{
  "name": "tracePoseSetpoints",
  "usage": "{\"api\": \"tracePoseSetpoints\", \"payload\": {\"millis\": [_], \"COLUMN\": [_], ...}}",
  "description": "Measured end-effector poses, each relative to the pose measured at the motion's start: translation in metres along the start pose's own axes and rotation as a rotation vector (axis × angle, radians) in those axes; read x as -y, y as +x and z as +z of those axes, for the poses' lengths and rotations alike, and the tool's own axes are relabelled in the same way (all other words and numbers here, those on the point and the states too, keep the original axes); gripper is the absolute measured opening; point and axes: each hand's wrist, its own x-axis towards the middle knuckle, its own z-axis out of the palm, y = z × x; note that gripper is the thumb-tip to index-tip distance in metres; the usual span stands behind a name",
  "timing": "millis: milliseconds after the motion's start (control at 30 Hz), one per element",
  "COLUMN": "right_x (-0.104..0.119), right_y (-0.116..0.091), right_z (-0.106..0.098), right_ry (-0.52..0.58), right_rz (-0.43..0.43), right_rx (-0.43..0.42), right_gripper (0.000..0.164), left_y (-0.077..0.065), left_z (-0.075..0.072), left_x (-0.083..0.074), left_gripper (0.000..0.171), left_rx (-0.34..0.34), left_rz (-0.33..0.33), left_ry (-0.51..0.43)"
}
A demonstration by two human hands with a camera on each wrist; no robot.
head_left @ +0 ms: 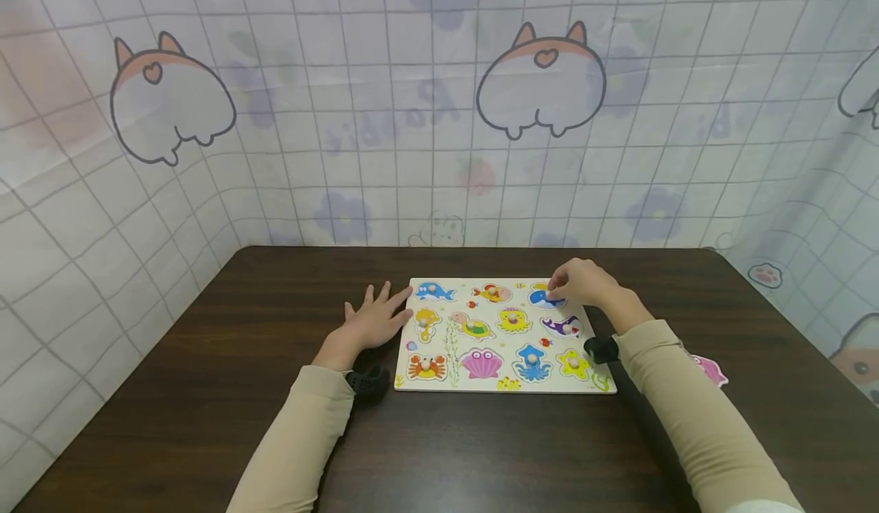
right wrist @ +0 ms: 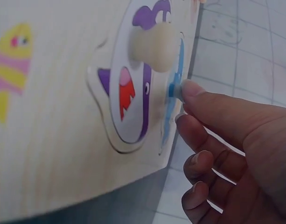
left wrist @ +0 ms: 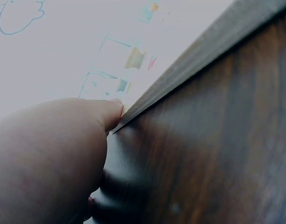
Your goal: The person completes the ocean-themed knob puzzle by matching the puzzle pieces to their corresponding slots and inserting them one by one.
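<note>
A wooden peg puzzle board point(head_left: 508, 345) with sea-animal pieces lies on the table. At its upper right corner my right hand point(head_left: 584, 282) pinches the small knob of a blue whale piece point(head_left: 539, 298) between thumb and index finger. In the right wrist view that piece point(right wrist: 167, 119) appears edge-on, in or very near its slot. Beside it sits a purple whale piece point(right wrist: 133, 112) with a round wooden knob point(right wrist: 156, 46). My left hand point(head_left: 371, 321) has its fingers spread on the table, and its fingers and thumb touch the board's left edge.
The dark wooden table point(head_left: 206, 421) carries the board. A pink piece point(head_left: 711, 370) lies on the table right of the board, partly hidden by the right sleeve. A patterned curtain point(head_left: 439, 116) hangs behind and along both sides of the table.
</note>
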Motion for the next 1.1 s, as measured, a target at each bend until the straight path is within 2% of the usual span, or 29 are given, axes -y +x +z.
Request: {"api": "tracePoseSetpoints", "payload": {"millis": [200,500,700,1100], "right_x": [-0.002,-0.006,-0.005,-0.016], "right_y": [-0.008,-0.024,-0.047,-0.099], "right_z": [-0.007,-0.021,-0.034,-0.05], "right_ry": [0.015,0.057,0.045,0.038], "right_rz": [-0.018,-0.135,-0.202,-0.248], "right_rx": [-0.023,-0.018,-0.027,-0.059], "right_gripper": [0.021,0.019,0.017,0.015], "left_y": [0.0,0.001,0.001,0.001], "left_z": [0.001,0.001,0.0,0.001], "left_x": [0.001,0.0,0.0,0.0], "left_gripper": [0.06,0.06,0.06,0.061], "left_rx": [-0.005,-0.006,-0.005,0.004], "left_rz": [0.004,0.003,0.001,-0.004], "left_ry": [0.004,0.005,0.004,0.007]}}
